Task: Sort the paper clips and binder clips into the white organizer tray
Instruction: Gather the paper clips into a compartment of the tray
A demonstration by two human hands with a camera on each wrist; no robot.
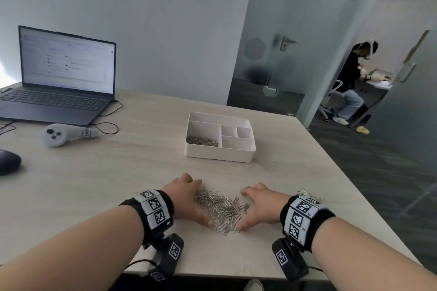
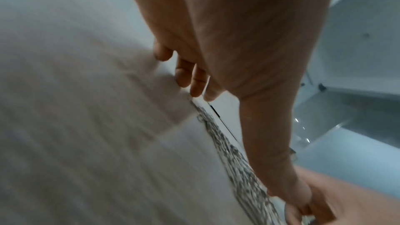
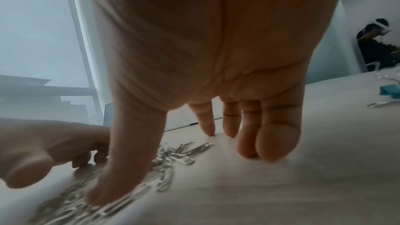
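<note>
A heap of silver paper clips point(image 1: 221, 209) lies on the table near its front edge, also seen as paper clips point(image 3: 171, 158) and blurred paper clips point(image 2: 236, 163). My left hand point(image 1: 189, 198) stands on edge at the heap's left side, fingers straight, touching the table. My right hand point(image 1: 256, 205) stands the same way at the heap's right, with its fingertips point(image 3: 268, 146) on the table. Farther back sits the white organizer tray point(image 1: 218, 157), with paper clips point(image 1: 202, 141) in its large left compartment. A small pile of binder clips point(image 1: 307, 194) lies behind my right wrist; one teal binder clip point(image 3: 389, 91) shows.
An open laptop point(image 1: 59, 92) stands at the back left, with a white controller point(image 1: 68, 134) and cables in front of it and a dark mouse point(image 1: 8, 162) at the left edge. The table's right edge point(image 1: 354, 196) drops to carpet. A person point(image 1: 350, 82) sits beyond a glass door.
</note>
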